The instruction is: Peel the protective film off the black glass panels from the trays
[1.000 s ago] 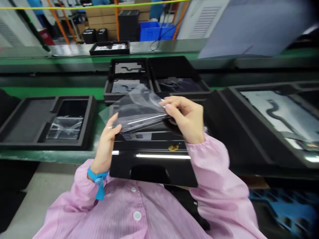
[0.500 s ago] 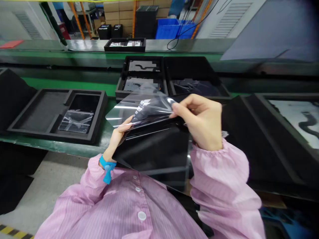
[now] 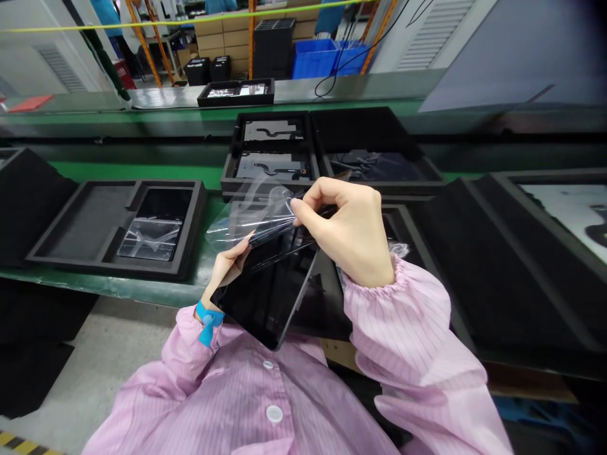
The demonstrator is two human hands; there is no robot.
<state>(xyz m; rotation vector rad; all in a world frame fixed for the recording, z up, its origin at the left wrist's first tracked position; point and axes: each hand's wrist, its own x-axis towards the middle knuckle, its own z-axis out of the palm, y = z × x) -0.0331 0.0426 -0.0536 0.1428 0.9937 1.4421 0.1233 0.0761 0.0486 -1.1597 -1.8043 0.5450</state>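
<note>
A glossy black display panel (image 3: 270, 287) is tilted in front of my chest. My left hand (image 3: 227, 265), with a blue band on its wrist, grips the panel by its left edge, thumb on the front face. Between the pinched thumb and fingers of my right hand (image 3: 341, 221) is a clear protective film (image 3: 251, 215). The film is lifted and curled over the panel's upper part and bunched at my right fingertips. Where the film meets the panel under my right hand is hidden.
On the green bench (image 3: 114, 285) a foam tray (image 3: 76, 221) holds another film-covered panel (image 3: 156, 224). Farther back, a foam tray (image 3: 227, 170) carries parts with black ribbon cables, beside a black tray (image 3: 374, 126). Black foam sheets (image 3: 502, 265) lie at right, and a small tray (image 3: 237, 93) sits behind.
My right hand has moved left with the film, which is now more crumpled. The panel has turned and more of its bare black face and right edge shows.
</note>
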